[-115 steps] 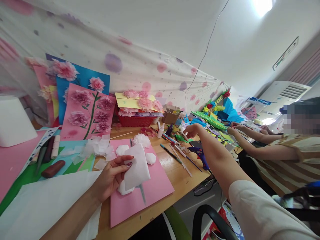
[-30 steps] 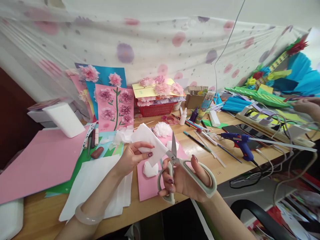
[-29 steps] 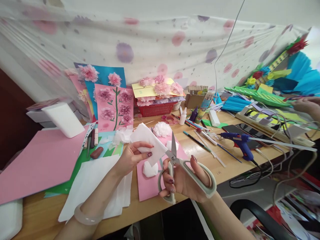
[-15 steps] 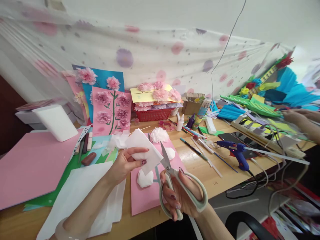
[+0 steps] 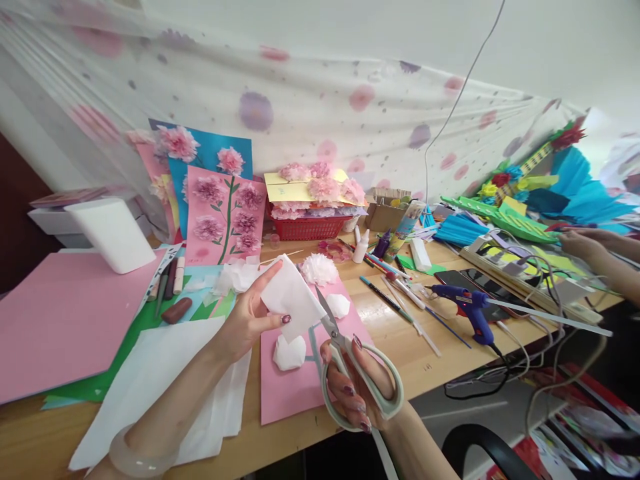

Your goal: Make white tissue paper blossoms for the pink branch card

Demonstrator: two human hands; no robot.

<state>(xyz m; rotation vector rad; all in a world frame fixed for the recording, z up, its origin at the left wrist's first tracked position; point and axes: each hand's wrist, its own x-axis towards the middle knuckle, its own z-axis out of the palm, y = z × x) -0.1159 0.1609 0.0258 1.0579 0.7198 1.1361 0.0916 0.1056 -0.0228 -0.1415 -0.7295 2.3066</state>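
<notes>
A folded piece of white tissue paper (image 5: 293, 293) is pinched between the thumb and fingers of my left hand (image 5: 250, 320). My right hand (image 5: 357, 387) grips white-handled scissors (image 5: 333, 328), fingers through the loops. The blades stand a little apart at the paper's right edge; whether they touch it I cannot tell. Beneath lies a pink card (image 5: 285, 403) with a painted grey-blue stem. On it are a fluffy white paper flower (image 5: 320, 269) and two flat white paper pieces, one (image 5: 290, 353) near my left hand and another (image 5: 338, 306) behind the blades.
White paper sheets (image 5: 165, 373) lie under my left forearm. A blue glue gun (image 5: 467, 308) with a long glue stick rests at right, near cables and a power strip (image 5: 525, 280). Pens, brushes and a red basket (image 5: 310, 229) stand behind. Another person's hands (image 5: 590, 247) are at far right.
The scissors' blades have closed somewhat, their handles drawing together. My left fingers have shifted slightly on the paper, the forefinger now pointing upward along its left edge.
</notes>
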